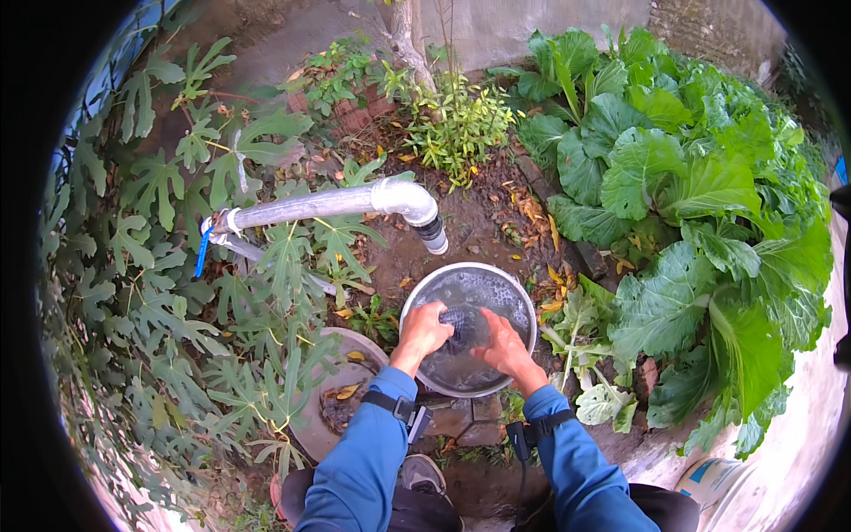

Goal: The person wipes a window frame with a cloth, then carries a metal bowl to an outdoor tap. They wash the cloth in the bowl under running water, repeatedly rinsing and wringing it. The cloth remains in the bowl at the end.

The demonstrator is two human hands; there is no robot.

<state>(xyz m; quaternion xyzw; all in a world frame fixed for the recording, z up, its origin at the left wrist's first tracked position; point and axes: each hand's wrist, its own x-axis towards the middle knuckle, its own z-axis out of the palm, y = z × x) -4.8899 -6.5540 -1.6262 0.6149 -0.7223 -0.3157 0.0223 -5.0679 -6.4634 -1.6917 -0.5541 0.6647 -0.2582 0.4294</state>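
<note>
Before me stands a round metal basin [530,312] of cloudy, bubbly water [444,367]. A dark, patterned item [455,319], perhaps cloth, lies in the water; its outline is blurred. My left hand [423,332] reaches in over the near left rim, thumb and fingers beside the dark item. Whether it grips that item is hidden. From the right, my right hand [503,344] hangs over the water with thumb and fingers spread, and nothing shows between them.
A metal pipe [306,206] with a blue-handled valve [203,251] ends in a downturned spout [435,243] just beyond the basin. Lobed-leaf branches [159,312] crowd the left, and leafy greens [685,179] the right. A shallow grey bowl [319,425] sits at the near left.
</note>
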